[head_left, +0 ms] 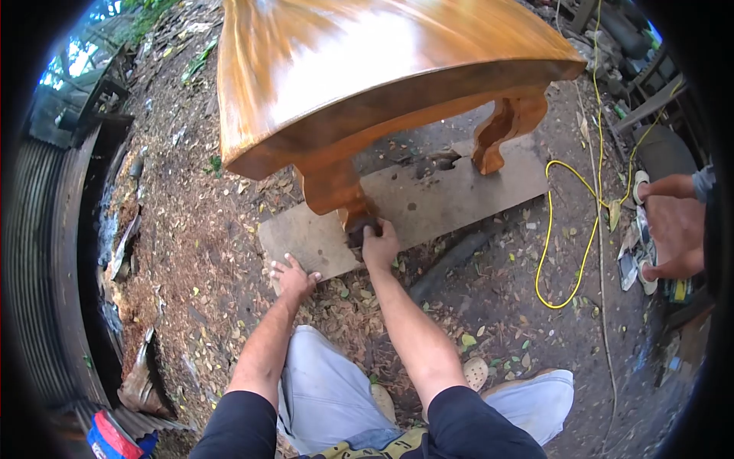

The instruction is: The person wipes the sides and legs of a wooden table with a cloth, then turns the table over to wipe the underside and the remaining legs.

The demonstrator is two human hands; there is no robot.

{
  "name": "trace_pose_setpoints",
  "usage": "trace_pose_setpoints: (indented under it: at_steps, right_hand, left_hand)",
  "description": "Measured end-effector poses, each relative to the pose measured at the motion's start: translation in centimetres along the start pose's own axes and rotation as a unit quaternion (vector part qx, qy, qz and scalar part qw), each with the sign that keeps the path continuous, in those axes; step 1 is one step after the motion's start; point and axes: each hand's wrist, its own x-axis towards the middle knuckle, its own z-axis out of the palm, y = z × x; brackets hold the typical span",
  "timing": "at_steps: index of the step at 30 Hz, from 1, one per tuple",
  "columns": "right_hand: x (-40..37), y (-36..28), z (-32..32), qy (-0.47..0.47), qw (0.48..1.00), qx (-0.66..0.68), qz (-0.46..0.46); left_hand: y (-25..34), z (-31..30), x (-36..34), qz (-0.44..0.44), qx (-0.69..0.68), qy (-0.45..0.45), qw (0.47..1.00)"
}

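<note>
A glossy orange-brown wooden table (336,76) stands in front of me on carved legs. Its near left leg (329,187) rests on a flat board (436,203) laid over the ground. At the foot of that leg, my right hand (381,246) is closed around a small dark wad (356,232), perhaps a rag or pad, pressed to the wood; the fingers partly hide it. My left hand (296,277) lies flat with fingers spread on the board's near left corner, holding nothing. The other visible leg (506,134) stands farther right on the same board.
Dry leaves litter the ground (191,252). A yellow cord (547,229) loops on the right, beside a thin long line. Another person's legs (677,229) are at the right edge. Corrugated metal sheeting (34,268) runs along the left. A dark pipe-like piece (447,264) lies near the board.
</note>
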Motion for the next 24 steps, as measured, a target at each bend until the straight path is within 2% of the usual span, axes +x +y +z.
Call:
trace_pose_setpoints:
  at_steps: [2,5,8,11,14,15,18,21,24]
  right_hand:
    - [0.3,0.4,0.0,0.010,0.997,-0.011,0.074]
    - [0.6,-0.4,0.5,-0.008,1.000,-0.016,0.021]
    - [-0.6,-0.2,0.2,0.010,0.999,0.053,0.007]
    - [-2.4,3.6,1.3,-0.052,0.968,0.153,0.190]
    - [-2.6,4.0,4.3,-0.024,0.935,0.218,0.278]
    - [-2.4,3.3,5.1,-0.026,0.908,0.278,0.311]
    - [-1.0,4.0,7.2,-0.053,0.900,0.277,0.331]
    - [-3.7,2.0,3.9,-0.097,0.869,0.412,0.255]
    - [-3.6,3.4,0.1,-0.061,0.827,0.477,0.291]
  left_hand:
    - [0.2,-0.7,-0.1,0.003,-0.004,-0.001,1.000]
    - [0.2,-0.8,-0.3,0.002,-0.005,-0.007,1.000]
    - [0.2,-0.4,0.0,-0.018,0.000,-0.005,1.000]
    - [0.3,-0.6,-0.1,-0.016,0.005,-0.010,1.000]
    - [0.2,-0.7,0.0,-0.015,0.014,-0.011,1.000]
    - [0.1,-0.4,0.3,-0.015,0.013,-0.009,1.000]
    - [-0.3,0.2,0.9,-0.012,0.002,-0.007,1.000]
    - [-0.1,0.3,1.3,-0.005,-0.007,0.002,1.000]
    - [-0.6,0.7,1.0,-0.001,-0.011,0.002,1.000]
